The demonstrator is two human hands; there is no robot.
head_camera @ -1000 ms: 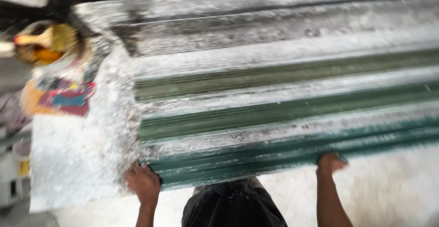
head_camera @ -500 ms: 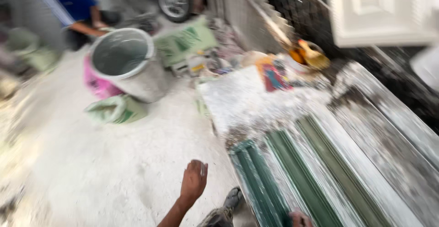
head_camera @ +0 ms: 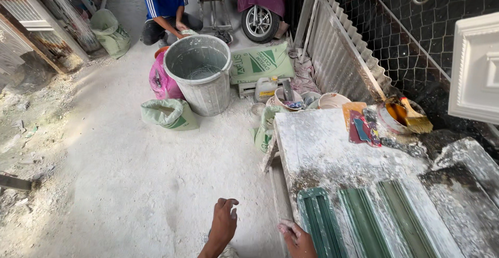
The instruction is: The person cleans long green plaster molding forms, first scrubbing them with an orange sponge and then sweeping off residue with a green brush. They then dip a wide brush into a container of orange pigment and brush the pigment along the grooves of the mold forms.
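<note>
Since half a second ago, view swung left; left hand [head_camera: 224, 224] dropped, hangs open over dusty floor [head_camera: 130, 185], holding nothing. Right hand [head_camera: 297, 239] nearer: fingers rest, not gripping, at near end of green mould [head_camera: 319, 227], whose long axis runs away rightward on plaster-coated bench [head_camera: 322, 143].

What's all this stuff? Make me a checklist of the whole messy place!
Surface: worktable dusted with white powder.
Job's things: green ribbed moulds lying side by side on the table.
Clutter: grey bucket, sacks, brush in a bowl, scrapers.
Grippers: left hand open, in the air above the floor; right hand at the nearest mould's end, grip unclear.
Cables: nothing seen.
Surroundings: powdery floor, crouching person, wheel.
</note>
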